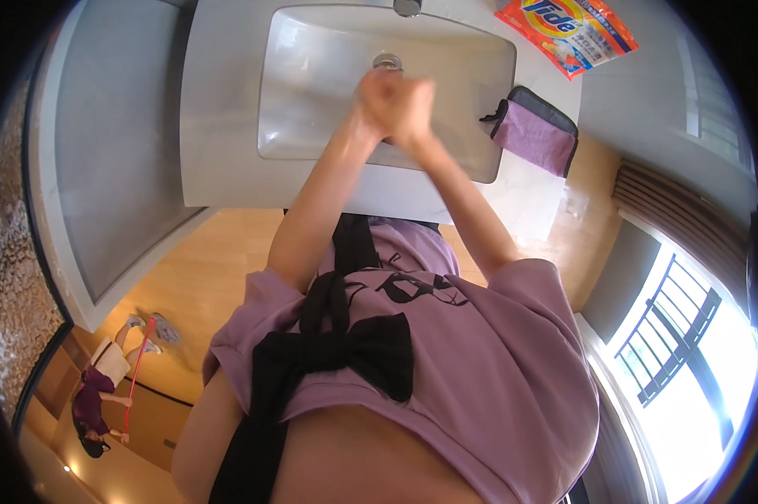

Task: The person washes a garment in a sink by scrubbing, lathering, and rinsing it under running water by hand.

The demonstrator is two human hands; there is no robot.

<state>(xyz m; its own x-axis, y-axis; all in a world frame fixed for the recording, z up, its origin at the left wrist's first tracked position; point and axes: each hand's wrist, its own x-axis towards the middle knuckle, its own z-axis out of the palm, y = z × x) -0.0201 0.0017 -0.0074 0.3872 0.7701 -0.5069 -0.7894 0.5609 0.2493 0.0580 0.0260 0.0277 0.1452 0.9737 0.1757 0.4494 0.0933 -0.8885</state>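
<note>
Over the white sink (pixel 312 126), my two hands are pressed together just in front of the drain (pixel 387 61). My left hand (pixel 372 105) is closed against the right one, its fingers largely covered. Curled over it is my right hand (pixel 412 105), closed and smeared by motion. Whatever lies between the palms, if anything, is hidden. To the right of the sink, a purple cloth with a dark grey side and black edging (pixel 537 139) lies folded on the white counter (pixel 219 109). The tip of a faucet (pixel 407 7) shows above the basin's far edge.
An orange detergent packet (pixel 568 34) lies at the counter's back right corner. A grey panel (pixel 127 151) stands to the left. Lower left, a person in a dark red top (pixel 93 403) holds a red pole (pixel 139 370). A bright window with a railing (pixel 668 336) is on the right.
</note>
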